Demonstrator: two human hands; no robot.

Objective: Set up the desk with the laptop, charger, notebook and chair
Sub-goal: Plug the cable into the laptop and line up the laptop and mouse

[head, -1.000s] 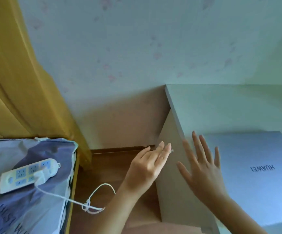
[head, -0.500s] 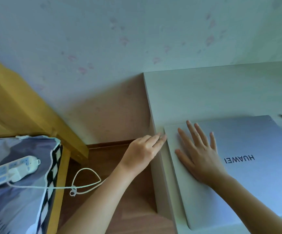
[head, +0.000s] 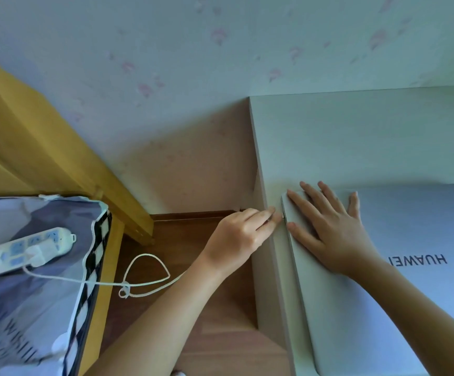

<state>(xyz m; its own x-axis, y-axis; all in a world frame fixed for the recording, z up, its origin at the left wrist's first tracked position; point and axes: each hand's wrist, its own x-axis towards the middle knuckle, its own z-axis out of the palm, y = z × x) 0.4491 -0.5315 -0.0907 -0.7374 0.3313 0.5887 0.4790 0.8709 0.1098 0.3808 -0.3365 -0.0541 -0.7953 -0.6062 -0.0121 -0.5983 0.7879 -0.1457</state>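
Note:
A closed silver laptop [head: 410, 308] lies on the white desk [head: 356, 137], its left edge near the desk's left side. My right hand [head: 329, 229] lies flat on the lid's near left corner, fingers spread. My left hand [head: 242, 234] reaches up from beside the desk and pinches the small end of the charger cable against the laptop's left edge; the plug itself is hidden by my fingertips. The white charger cable [head: 150, 283] loops over the floor, knotted midway, back to a white adapter [head: 40, 253] plugged into a power strip [head: 30, 248].
The power strip lies on patterned bedding [head: 30, 321] on a wooden-framed bed [head: 98, 308] at the left. A yellow curtain [head: 30, 147] hangs behind it. A narrow strip of wooden floor [head: 220, 335] separates bed and desk. A pale wall stands behind the desk.
My right hand moved from above the desk edge down flat onto the laptop lid. My left hand carried the cable end rightward to the laptop's left edge.

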